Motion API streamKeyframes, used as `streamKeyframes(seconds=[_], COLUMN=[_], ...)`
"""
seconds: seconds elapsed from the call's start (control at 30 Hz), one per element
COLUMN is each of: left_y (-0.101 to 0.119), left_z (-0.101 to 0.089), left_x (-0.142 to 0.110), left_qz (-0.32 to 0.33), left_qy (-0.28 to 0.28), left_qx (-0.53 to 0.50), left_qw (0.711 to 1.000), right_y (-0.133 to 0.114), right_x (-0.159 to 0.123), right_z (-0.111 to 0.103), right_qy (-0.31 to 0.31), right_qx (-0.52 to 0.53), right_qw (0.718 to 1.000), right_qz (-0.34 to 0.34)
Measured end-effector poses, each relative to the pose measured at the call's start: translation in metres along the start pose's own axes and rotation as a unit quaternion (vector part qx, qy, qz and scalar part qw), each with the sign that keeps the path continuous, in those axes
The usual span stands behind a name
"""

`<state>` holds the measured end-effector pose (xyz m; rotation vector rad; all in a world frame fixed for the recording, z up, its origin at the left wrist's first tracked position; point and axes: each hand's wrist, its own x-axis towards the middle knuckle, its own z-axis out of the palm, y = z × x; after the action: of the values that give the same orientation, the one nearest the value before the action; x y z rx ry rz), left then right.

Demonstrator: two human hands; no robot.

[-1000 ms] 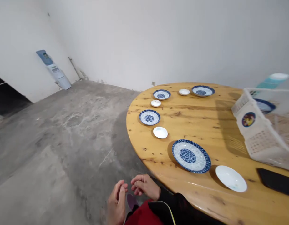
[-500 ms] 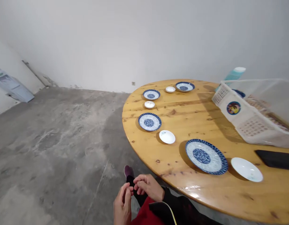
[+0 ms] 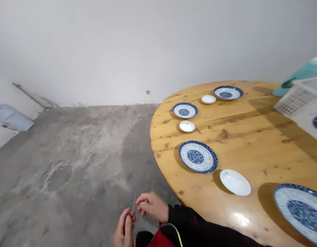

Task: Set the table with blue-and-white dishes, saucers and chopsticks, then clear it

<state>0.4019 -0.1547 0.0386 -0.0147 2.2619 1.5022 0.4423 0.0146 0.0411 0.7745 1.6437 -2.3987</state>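
- Left hand (image 3: 124, 228) and right hand (image 3: 152, 206), as I see in the head view, are both free and loosely curled, near each other beside the wooden table (image 3: 251, 151).
- On this table I see one blue-patterned plate (image 3: 198, 156) nearest to them.
- White bowl (image 3: 235, 182) lies just beside this plate.

This person has both hands held low in front of the body, close together, with a narrow gap between the fingertips. The left hand (image 3: 124, 228) points up and away, fingers softly bent, the thumb resting near them. The right hand (image 3: 153, 207) comes in sideways toward it, its fingers curled loosely inward and the thumb lying in front. The right forearm, in a black sleeve (image 3: 193, 222), slants in from my view of the person's right side.
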Motion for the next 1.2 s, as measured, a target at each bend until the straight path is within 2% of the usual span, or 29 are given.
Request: streamKeyframes(seconds=[0.17, 0.33, 0.43, 0.57, 0.67, 0.77, 0.87, 0.97, 1.1, 1.2], left_y=[0.028, 0.078, 0.113, 0.153, 0.168, 0.173, 0.177, 0.187, 0.208, 0.233], left_z=[0.020, 0.036, 0.037, 0.029, 0.031, 0.045, 0.070, 0.099, 0.138, 0.161], left_x=[0.072, 0.166, 0.219, 0.280, 0.322, 0.355, 0.378, 0.398, 0.440, 0.481], left_qz=[0.038, 0.092, 0.125, 0.152, 0.152, 0.145, 0.136, 0.134, 0.144, 0.150], left_qy=[-0.114, -0.220, -0.268, -0.312, -0.343, -0.379, -0.433, -0.469, -0.475, -0.456], left_qx=[0.062, 0.095, 0.106, 0.115, 0.126, 0.140, 0.144, 0.153, 0.174, 0.189], left_qw=[0.991, 0.966, 0.949, 0.931, 0.918, 0.903, 0.879, 0.860, 0.850, 0.857], right_y=[-0.015, -0.046, -0.078, -0.110, -0.120, -0.126, -0.135, -0.146, -0.171, -0.204], right_x=[0.038, 0.091, 0.124, 0.164, 0.189, 0.208, 0.221, 0.237, 0.274, 0.306], right_z=[-0.001, -0.007, -0.011, -0.006, -0.002, -0.005, -0.019, -0.042, -0.084, -0.119], right_qy=[0.054, 0.152, 0.234, 0.287, 0.319, 0.354, 0.398, 0.426, 0.436, 0.429], right_qx=[0.007, 0.021, 0.019, 0.048, 0.054, 0.065, 0.078, 0.095, 0.112, 0.124], right_qw=[0.998, 0.986, 0.968, 0.949, 0.939, 0.927, 0.909, 0.895, 0.889, 0.890], right_qz=[-0.020, -0.057, -0.091, -0.120, -0.117, -0.105, -0.097, -0.089, -0.083, -0.088])
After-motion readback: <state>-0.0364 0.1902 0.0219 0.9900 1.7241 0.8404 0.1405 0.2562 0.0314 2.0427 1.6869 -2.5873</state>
